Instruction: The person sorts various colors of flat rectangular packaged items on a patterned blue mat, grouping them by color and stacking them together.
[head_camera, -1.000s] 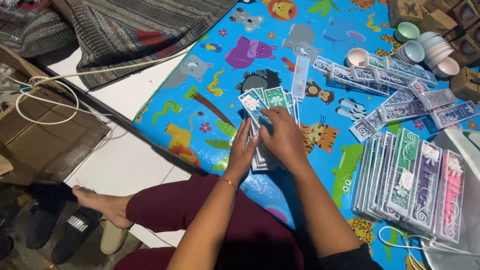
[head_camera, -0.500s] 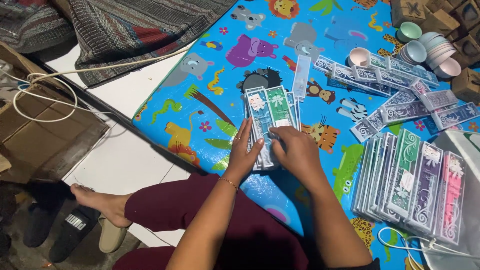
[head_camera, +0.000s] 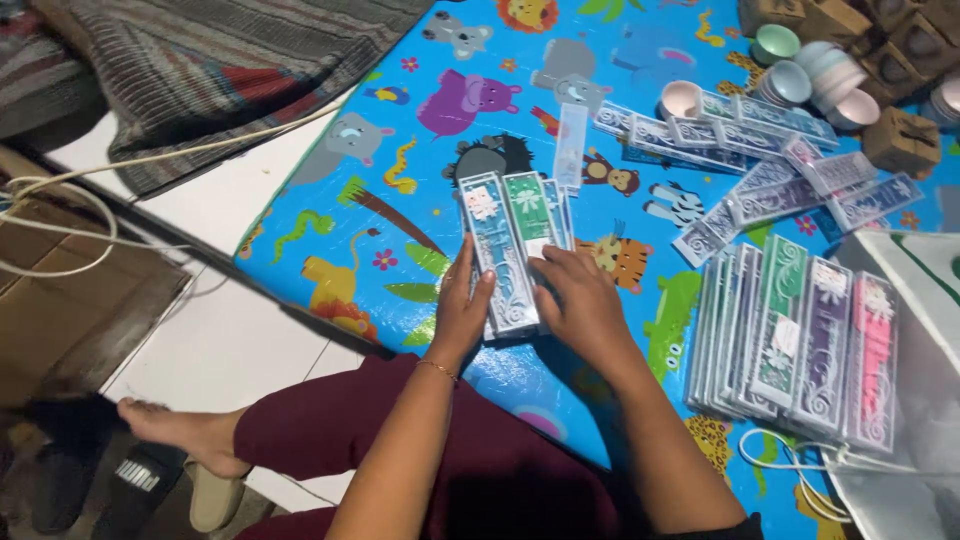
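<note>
On mat (head_camera: 330, 215) | left hand (head_camera: 462, 312), right hand (head_camera: 582, 305) clasp boxes (head_camera: 508, 250) (long, flat) between them

Two hands – the left hand (head_camera: 462, 312) and the right hand (head_camera: 583, 305) – lie on a small stack of long clear boxes (head_camera: 505, 250) with two tops showing, one single clear box (head_camera: 571, 147) lies apart, and three brown boxes (head_camera: 900, 140) sit at the mat's (head_camera: 330, 250) far right corner.

Left hand (head_camera: 462, 312) upright on edge, fingers straight, right hand (head_camera: 580, 300) palm down (fingers curled), both forearms extended forward
</note>
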